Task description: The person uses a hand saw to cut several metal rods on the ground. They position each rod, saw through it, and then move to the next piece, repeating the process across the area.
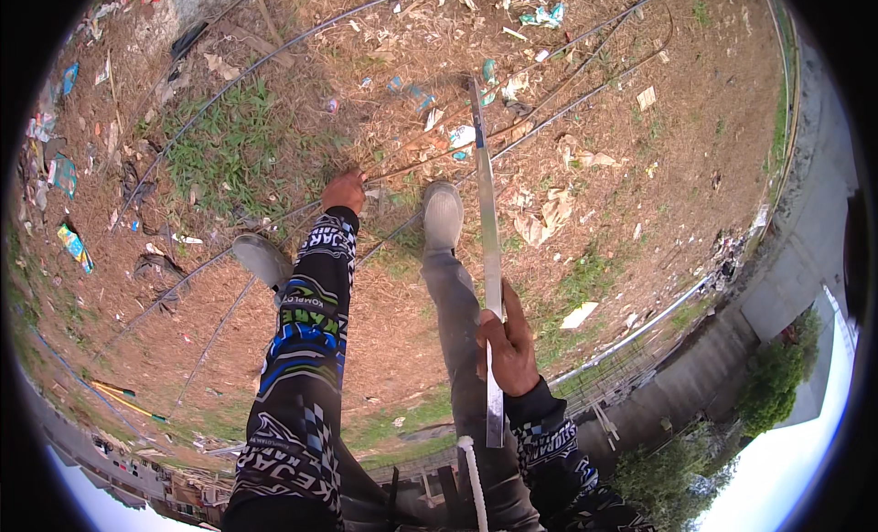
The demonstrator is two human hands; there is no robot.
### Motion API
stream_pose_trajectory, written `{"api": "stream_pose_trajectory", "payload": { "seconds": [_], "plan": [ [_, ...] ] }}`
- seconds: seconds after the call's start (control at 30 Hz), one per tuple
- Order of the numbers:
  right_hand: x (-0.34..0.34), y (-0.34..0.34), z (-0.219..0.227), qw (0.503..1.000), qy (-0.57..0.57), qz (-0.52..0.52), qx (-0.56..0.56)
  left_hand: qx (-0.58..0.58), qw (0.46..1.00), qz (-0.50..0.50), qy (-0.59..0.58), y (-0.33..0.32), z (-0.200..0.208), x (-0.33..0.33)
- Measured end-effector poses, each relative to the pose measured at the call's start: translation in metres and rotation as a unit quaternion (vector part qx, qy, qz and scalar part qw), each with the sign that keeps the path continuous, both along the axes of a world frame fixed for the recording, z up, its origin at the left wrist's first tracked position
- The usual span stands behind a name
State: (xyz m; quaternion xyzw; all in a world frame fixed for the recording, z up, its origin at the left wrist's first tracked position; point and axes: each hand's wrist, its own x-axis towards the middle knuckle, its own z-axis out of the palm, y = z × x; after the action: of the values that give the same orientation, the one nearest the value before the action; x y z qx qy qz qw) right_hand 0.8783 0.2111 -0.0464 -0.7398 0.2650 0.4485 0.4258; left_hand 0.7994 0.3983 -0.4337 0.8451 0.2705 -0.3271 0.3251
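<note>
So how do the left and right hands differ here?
The right hand holds a flat metal bar, while the left hand is at the thin rods, its grip unclear. The left hand shows farther up the picture than the right hand. Both are bare, with dark patterned sleeves.

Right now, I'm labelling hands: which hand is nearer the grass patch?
Left hand: beside the grass patch, at its lower right; the right hand, holding the metal bar, is farther off.
</note>
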Motion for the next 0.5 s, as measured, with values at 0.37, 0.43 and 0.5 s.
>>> {"api": "stream_pose_trajectory", "payload": {
  "seconds": [0.37,0.43,0.5],
  "plan": [
    [0.075,-0.015,0.054,0.992,0.113,0.001,-0.053,0.009,0.999,-0.018,-0.040,0.001,-0.008,-0.008],
    [0.065,-0.019,0.049,0.994,0.097,0.014,-0.050,0.010,0.999,-0.021,-0.039,0.000,-0.006,-0.009],
    [0.038,-0.008,0.029,0.996,0.080,0.028,-0.031,0.029,0.997,-0.004,-0.066,0.003,-0.015,-0.017]
  ]
}}
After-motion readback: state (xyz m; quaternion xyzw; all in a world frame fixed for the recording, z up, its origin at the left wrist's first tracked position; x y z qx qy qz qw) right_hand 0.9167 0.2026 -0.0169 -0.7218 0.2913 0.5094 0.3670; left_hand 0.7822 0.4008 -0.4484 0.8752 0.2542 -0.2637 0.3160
